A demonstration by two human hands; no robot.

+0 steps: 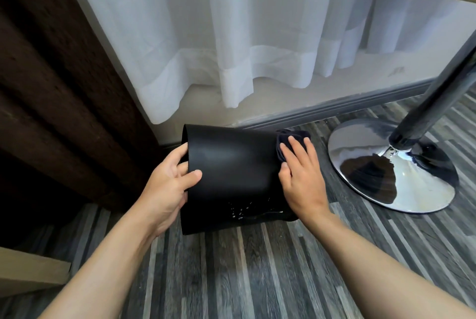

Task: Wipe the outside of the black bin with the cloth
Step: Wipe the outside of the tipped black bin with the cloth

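The black bin (231, 177) lies on its side above the floor, its open rim to the left and its base to the right. My left hand (167, 185) grips the rim, thumb on the outside wall, fingers inside. My right hand (301, 177) presses a dark cloth (286, 138) flat against the bin's base end. Most of the cloth is hidden under my fingers. White specks show on the bin's lower side.
A chrome table base (391, 164) and its slanted pole (435, 92) stand just right of the bin. White sheer curtains (231, 35) hang behind, a dark brown curtain (51, 87) at left. The floor (257, 280) is grey striped wood. A cardboard edge (31, 272) sits lower left.
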